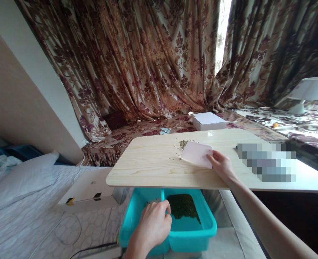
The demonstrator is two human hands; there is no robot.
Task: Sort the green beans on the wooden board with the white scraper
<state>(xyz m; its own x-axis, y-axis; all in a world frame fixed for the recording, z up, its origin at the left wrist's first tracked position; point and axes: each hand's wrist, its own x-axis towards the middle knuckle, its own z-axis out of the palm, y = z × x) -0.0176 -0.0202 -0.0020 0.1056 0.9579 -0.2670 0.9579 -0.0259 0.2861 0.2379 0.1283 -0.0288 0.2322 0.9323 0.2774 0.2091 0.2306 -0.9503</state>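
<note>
White card (pixel 196 154) points left, long axis sideways

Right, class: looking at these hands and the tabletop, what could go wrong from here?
The pale card in the right hand might scatter the loose green bits; some already lie apart from the pile on the tabletop.

With the left hand at the teal tub, a bump could spill the dark green material inside.

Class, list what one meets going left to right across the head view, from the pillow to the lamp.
Pale fabric pillow, large white rectangular box, bare left hand, thin pale rectangular sheet, bare right hand, white table lamp.
</note>
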